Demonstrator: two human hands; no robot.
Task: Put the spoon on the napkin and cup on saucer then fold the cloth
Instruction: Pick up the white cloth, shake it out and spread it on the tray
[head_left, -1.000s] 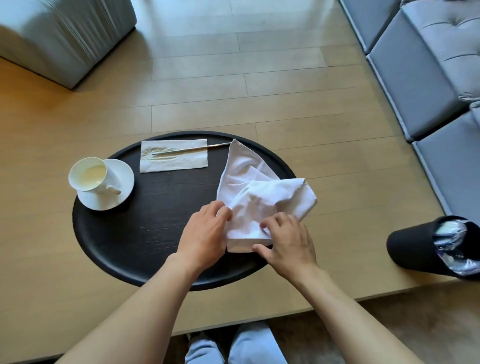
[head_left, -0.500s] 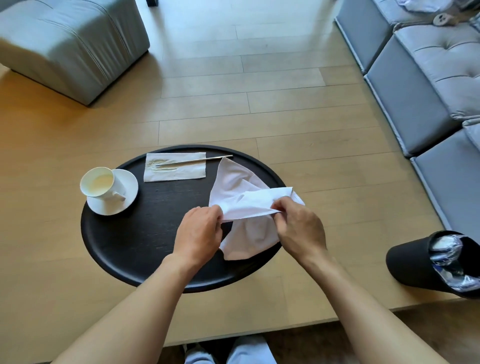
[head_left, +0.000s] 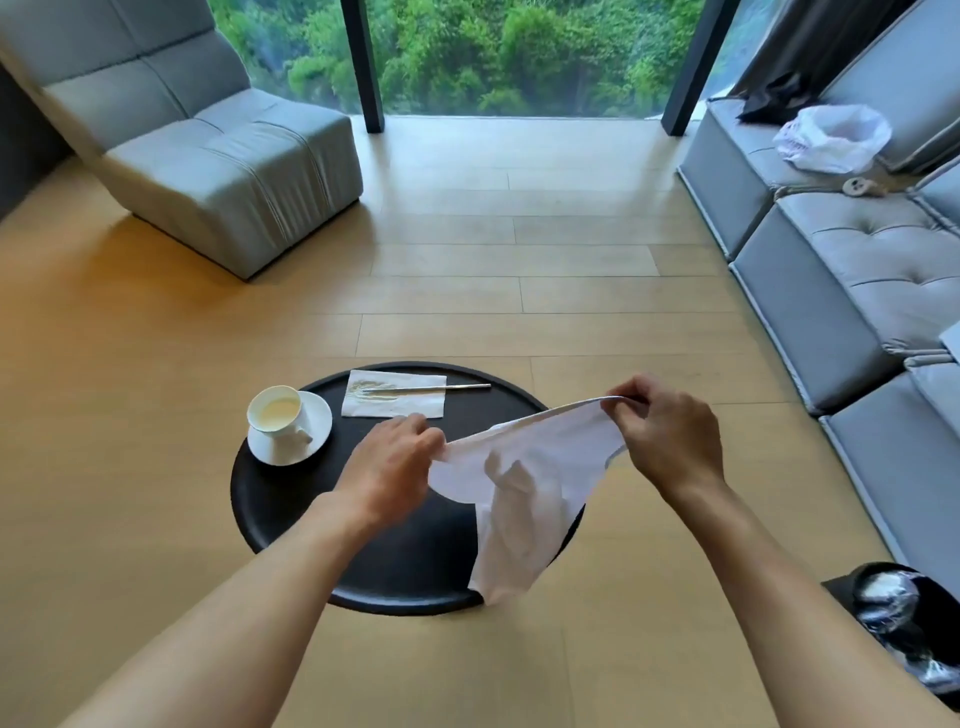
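White cloth (head_left: 524, 488) stretched between left hand (head_left: 389, 462), right hand (head_left: 670, 436)

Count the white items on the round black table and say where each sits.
4: the cup stands on the saucer at the table's left edge; the napkin lies at the far side under the spoon; the cloth hangs between both hands over the right side.

1. Left hand (head_left: 390, 457) and right hand (head_left: 667, 434) pinch the white cloth (head_left: 524, 483), lifted above the round black table (head_left: 322, 525).
2. Cup (head_left: 275, 413) sits on saucer (head_left: 317, 431).
3. Spoon (head_left: 426, 388) lies on napkin (head_left: 410, 408); its bowl is apparently on the paper.
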